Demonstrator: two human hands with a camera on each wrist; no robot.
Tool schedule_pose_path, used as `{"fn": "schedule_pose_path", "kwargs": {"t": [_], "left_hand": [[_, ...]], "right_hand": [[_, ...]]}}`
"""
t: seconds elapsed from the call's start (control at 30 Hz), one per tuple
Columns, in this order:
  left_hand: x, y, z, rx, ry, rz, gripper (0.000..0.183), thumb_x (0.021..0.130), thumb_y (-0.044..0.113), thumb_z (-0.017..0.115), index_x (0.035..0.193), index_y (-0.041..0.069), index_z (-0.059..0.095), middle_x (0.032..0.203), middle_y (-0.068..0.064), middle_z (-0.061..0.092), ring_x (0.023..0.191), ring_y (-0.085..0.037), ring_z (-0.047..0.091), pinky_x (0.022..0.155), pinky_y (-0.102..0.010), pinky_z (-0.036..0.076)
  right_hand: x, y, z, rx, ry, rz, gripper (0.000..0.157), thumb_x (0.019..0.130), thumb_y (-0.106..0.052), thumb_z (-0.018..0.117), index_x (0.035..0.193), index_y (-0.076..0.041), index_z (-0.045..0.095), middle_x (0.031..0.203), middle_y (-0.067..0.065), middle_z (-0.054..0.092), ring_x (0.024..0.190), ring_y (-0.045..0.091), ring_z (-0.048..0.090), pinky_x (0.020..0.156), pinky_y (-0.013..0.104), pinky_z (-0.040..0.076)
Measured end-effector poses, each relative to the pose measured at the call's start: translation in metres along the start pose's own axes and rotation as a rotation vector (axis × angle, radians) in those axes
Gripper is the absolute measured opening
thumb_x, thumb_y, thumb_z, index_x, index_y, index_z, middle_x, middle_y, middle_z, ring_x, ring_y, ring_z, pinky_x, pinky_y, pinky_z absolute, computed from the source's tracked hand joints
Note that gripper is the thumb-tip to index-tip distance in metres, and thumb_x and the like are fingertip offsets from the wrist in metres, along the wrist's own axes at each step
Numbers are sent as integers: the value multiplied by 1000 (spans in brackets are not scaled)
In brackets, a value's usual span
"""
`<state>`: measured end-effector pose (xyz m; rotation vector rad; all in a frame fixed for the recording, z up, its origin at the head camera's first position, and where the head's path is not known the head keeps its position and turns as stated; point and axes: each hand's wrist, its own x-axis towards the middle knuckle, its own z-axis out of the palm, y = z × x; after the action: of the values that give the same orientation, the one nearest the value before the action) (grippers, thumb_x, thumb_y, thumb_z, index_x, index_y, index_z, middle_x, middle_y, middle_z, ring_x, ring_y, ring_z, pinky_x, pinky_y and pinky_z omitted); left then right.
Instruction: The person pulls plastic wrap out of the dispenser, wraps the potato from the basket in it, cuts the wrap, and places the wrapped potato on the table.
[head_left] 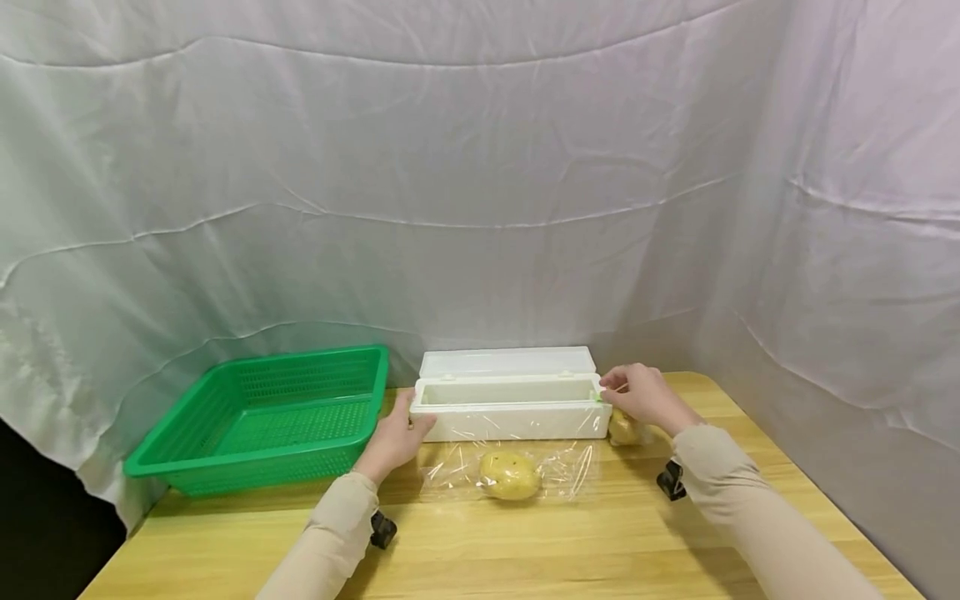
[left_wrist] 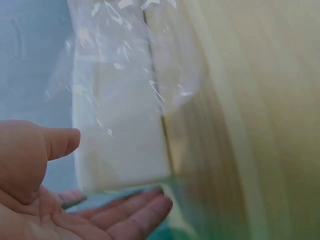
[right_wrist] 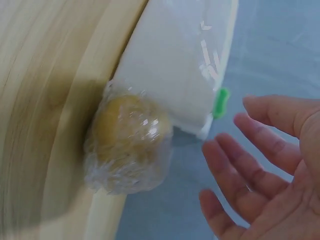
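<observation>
A white cling film dispenser box (head_left: 517, 422) stands on the table with its lid (head_left: 507, 362) tipped back. Clear film (head_left: 566, 471) runs down its front onto the table, where a yellow potato (head_left: 510, 476) lies on it. My left hand (head_left: 393, 437) is at the box's left end, its thumb and fingers extended around the corner. By the right end is my right hand (head_left: 641, 395), fingers loosely bent and holding nothing, close to a small green slider (right_wrist: 220, 103). A second potato, wrapped in film (right_wrist: 131, 142), sits against that end, partly hidden by the right hand in the head view.
To the left of the box is a green plastic basket (head_left: 258, 460) with perforated sides. The wooden table (head_left: 480, 550) backs onto a hanging grey-white cloth (head_left: 480, 275), which also closes off the right side.
</observation>
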<state>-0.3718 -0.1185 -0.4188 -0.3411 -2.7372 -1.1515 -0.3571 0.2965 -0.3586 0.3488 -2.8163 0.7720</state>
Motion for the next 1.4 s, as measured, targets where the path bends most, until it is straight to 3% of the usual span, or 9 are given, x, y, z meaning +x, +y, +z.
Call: {"fn": "schedule_pose_path", "kwargs": {"t": [0.13, 0.3, 0.43, 0.5, 0.57, 0.63, 0.9, 1.23, 1.4], "left_hand": [[-19, 25, -1, 136, 92, 62, 70, 108, 31, 66, 162, 0, 35, 150, -39, 54, 134, -58, 58, 110, -68, 50], [-44, 55, -4, 270, 217, 264, 58, 101, 29, 77, 148, 3, 54, 136, -29, 63, 109, -44, 71, 93, -58, 61], [-57, 66, -1, 291, 128, 518, 37, 97, 21, 81, 128, 6, 67, 122, -13, 74, 99, -28, 76, 89, -43, 65], [-60, 67, 3, 308, 69, 635, 30, 95, 18, 82, 121, 8, 71, 117, -7, 76, 103, -25, 77, 91, -40, 65], [-61, 66, 7, 339, 28, 700, 29, 94, 19, 84, 119, 9, 73, 116, -4, 78, 105, -21, 77, 92, -37, 64], [-59, 64, 11, 365, -16, 720, 31, 93, 20, 85, 120, 10, 74, 118, -3, 78, 108, -20, 77, 95, -35, 64], [-51, 56, 23, 375, -204, 663, 44, 89, 22, 90, 127, 11, 71, 121, -3, 77, 111, -21, 75, 99, -34, 62], [-43, 52, 31, 318, -245, 633, 47, 82, 16, 94, 120, 9, 67, 118, -6, 76, 109, -22, 74, 96, -35, 62], [-40, 50, 33, 288, -250, 628, 47, 82, 13, 94, 120, 9, 66, 121, -7, 74, 113, -24, 73, 99, -36, 61]], "right_hand": [[-10, -24, 3, -12, 38, -57, 25, 102, -18, 71, 121, -1, 75, 121, 20, 75, 110, 39, 71, 99, 58, 57], [-30, -63, 16, -36, 65, -171, 21, 100, -20, 75, 117, -9, 77, 119, 11, 77, 111, 35, 70, 98, 57, 58], [-47, -85, 31, -56, 36, -257, 20, 98, -21, 78, 116, -12, 78, 117, 4, 79, 108, 29, 73, 95, 53, 60], [-52, -90, 40, -78, 19, -303, 21, 97, -22, 80, 115, -13, 78, 115, 2, 80, 106, 27, 75, 94, 49, 62], [-57, -92, 50, -98, 3, -344, 23, 95, -23, 82, 116, -14, 78, 114, 3, 80, 104, 26, 76, 92, 48, 63], [-61, -93, 59, -110, -15, -361, 27, 93, -24, 84, 118, -14, 77, 117, 4, 80, 105, 26, 76, 92, 47, 63], [-65, -95, 86, -185, -69, -354, 46, 87, -31, 89, 128, -15, 74, 125, 6, 78, 107, 26, 76, 92, 52, 62], [-58, -93, 95, -98, -103, -332, 57, 80, -22, 94, 131, -9, 71, 128, 11, 75, 112, 35, 74, 98, 64, 56], [-54, -91, 98, -76, -109, -342, 57, 79, -16, 94, 130, -9, 70, 128, 10, 74, 110, 30, 73, 100, 57, 59]]}}
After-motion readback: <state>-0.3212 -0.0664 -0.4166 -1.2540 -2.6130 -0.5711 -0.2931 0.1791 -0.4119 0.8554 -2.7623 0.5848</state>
